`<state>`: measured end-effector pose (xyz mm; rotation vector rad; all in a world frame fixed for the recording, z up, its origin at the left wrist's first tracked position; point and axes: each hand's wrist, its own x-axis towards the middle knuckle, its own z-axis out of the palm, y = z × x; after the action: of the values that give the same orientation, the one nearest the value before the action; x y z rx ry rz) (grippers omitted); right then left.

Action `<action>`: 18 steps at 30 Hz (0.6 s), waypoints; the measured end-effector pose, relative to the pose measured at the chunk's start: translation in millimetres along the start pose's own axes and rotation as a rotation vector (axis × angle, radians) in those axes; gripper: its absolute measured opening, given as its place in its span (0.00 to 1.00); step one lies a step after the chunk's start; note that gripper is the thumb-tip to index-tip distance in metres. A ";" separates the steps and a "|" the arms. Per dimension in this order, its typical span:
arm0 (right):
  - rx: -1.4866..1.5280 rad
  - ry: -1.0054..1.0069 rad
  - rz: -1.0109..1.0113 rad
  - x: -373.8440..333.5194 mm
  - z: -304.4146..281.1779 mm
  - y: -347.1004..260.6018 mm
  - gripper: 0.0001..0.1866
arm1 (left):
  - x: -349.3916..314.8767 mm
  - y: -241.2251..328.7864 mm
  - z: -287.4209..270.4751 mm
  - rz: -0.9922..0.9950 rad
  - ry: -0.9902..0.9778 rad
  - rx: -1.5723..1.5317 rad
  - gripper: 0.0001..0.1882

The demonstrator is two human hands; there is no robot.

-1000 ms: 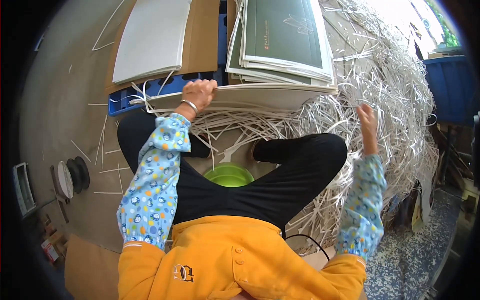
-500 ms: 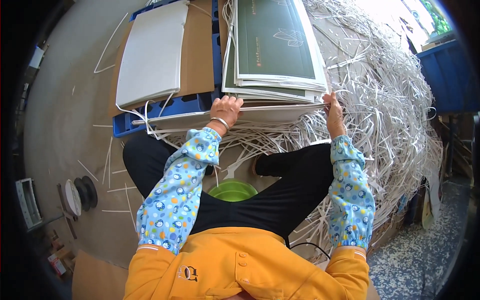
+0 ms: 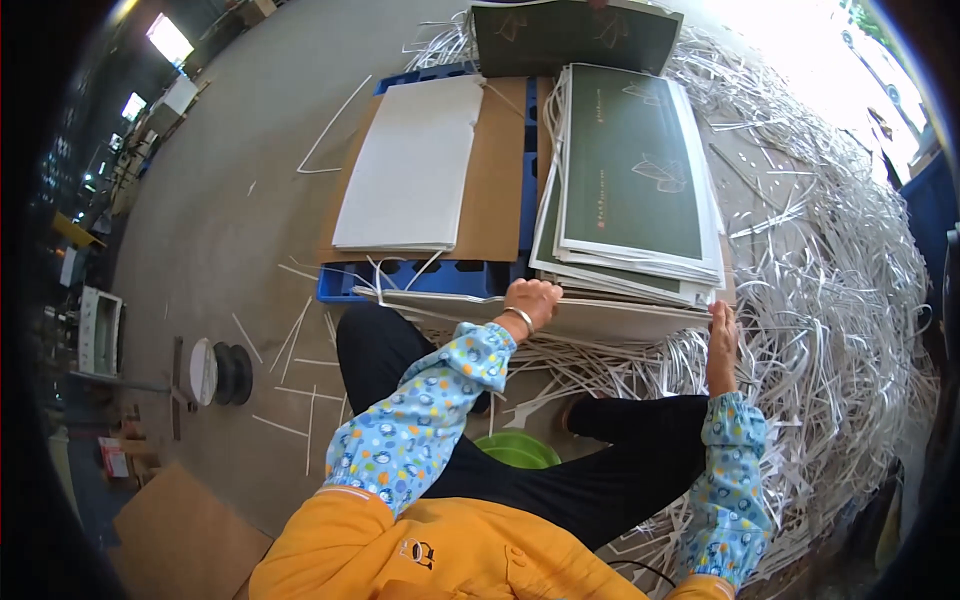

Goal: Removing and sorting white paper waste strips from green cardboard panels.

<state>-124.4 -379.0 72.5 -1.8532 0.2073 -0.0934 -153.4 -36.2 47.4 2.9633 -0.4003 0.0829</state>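
A stack of pale card sheets (image 3: 630, 318) stands on its long edge in front of my knees, seen almost edge-on. My left hand (image 3: 533, 303) is closed over its upper edge near the middle. At the right corner, my right hand (image 3: 721, 345) grips the end of the stack, the fingers pointing away from me. Just beyond lies a pile of dark green printed sheets (image 3: 630, 170) with white margins. To its left is a stack of white sheets (image 3: 405, 165) on brown cardboard (image 3: 490, 200). A thin white strip (image 3: 385, 275) hangs loose at the left end.
A blue plastic pallet (image 3: 340, 285) is under the piles. Heaped white paper strips (image 3: 820, 330) cover the floor at right. A green basin (image 3: 518, 450) sits between my legs. At the far side another dark green sheet (image 3: 570, 45) is raised, partly held by another person's fingers.
My view has shifted, so everything sits lower and farther right. A raised green sheet has come into view at the far side. Both hands stay on the card stack.
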 end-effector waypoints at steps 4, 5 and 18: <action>-0.240 -0.029 0.078 -8.9 6.5 -4.8 0.29 | -4.3 2.4 13.2 0.064 0.207 -0.004 0.02; -0.329 0.052 -0.017 -11.5 9.3 -6.0 0.22 | -4.1 2.9 15.6 0.036 0.164 0.000 0.02; 0.104 -0.257 0.014 -20.1 -12.2 -31.6 0.34 | -22.3 -45.2 -86.0 -0.021 -0.087 -0.097 0.08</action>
<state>-143.2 -378.0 107.1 -1.7399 0.0359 0.1413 -165.8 26.0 124.3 2.8818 -0.3732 -0.0664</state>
